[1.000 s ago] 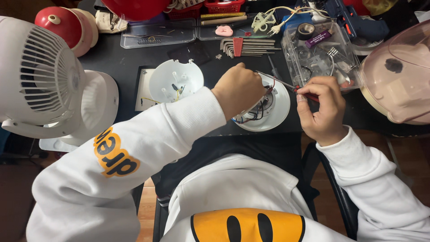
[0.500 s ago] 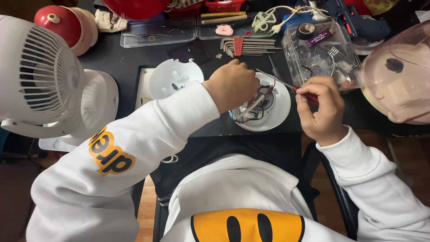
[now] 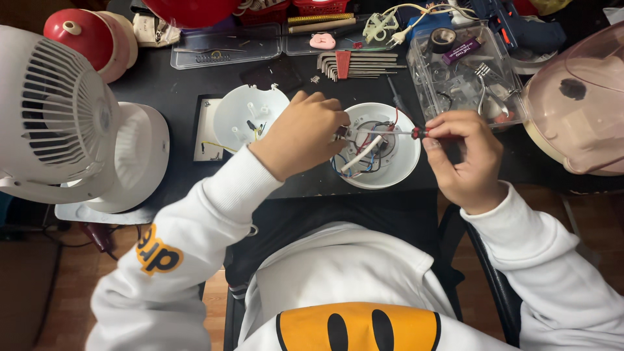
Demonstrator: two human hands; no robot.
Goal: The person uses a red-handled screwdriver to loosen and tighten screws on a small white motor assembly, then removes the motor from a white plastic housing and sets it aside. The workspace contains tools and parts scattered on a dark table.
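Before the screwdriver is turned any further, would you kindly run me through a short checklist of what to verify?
1. Right hand grips the screwdriver: ok.
2. Left hand steadies the round white housing at its rim: ok.
3. Tip seated on a screw: cannot tell, too small.
4. Wires clear of the tip: not ok, they crowd beneath the shaft.
5. Housing rests on the black table: ok.

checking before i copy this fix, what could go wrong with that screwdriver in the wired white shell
1. The right hand holds a thin screwdriver across loose coloured wires in the white round shell; a slip might nick one.
2. The left hand has fingers at the shell's edge near the tip, so a slip could jab them.
3. The shell sits near the table edge and may slide off.
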